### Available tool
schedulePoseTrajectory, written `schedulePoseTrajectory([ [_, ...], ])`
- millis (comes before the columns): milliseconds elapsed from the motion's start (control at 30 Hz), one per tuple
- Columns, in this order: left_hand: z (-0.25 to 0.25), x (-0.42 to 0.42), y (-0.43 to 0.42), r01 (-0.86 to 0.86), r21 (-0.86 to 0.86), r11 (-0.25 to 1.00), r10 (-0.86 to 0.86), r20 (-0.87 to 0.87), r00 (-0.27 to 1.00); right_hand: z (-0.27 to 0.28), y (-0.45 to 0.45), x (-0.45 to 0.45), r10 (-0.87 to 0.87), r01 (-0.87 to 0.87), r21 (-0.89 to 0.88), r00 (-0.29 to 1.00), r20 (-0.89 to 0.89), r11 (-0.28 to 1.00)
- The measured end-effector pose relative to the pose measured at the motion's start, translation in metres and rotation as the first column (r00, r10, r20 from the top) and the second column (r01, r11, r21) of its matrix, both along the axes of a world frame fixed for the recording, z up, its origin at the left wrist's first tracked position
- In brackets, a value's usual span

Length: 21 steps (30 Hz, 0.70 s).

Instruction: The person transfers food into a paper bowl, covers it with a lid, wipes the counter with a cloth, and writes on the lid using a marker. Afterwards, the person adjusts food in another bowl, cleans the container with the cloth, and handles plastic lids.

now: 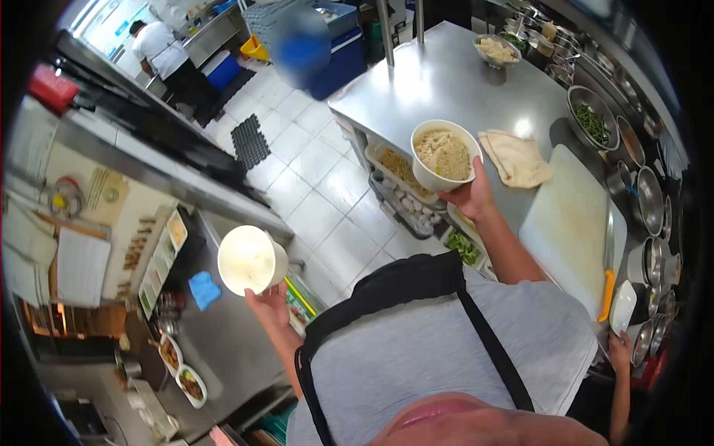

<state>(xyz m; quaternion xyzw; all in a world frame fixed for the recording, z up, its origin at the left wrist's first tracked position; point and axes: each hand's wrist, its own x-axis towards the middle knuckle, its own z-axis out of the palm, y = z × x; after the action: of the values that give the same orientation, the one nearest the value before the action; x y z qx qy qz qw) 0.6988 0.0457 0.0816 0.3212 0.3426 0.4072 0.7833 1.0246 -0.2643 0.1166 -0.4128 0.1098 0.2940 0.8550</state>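
Left hand (pixel 271 301) gripping one white tub (pixel 251 260) near its base, contents unclear, right hand (pixel 474 189) cupping a second tub (pixel 425 176) of beige grains, one knife (pixel 608 286) on one cutting board (pixel 567 223)

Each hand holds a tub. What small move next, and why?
I'd probably lower the tub in the right hand onto the counter beside the cloth: it holds crumbly food, uncovered; bare steel shows there, and the left hand holds a second tub.

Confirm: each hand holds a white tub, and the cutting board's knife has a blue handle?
No, the head view shows the knife on the cutting board has an orange handle. The left hand holds one white tub, the right hand another tub.
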Motion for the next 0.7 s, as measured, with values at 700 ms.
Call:
schedulePoseTrajectory([
  [700,-0.004,0.385,0.176,0.446,-0.128,0.886,-0.462,-0.166,0.871,-0.011,0.058,0.17,-0.249,0.255,-0.207,0.967,0.057,0.944],
])
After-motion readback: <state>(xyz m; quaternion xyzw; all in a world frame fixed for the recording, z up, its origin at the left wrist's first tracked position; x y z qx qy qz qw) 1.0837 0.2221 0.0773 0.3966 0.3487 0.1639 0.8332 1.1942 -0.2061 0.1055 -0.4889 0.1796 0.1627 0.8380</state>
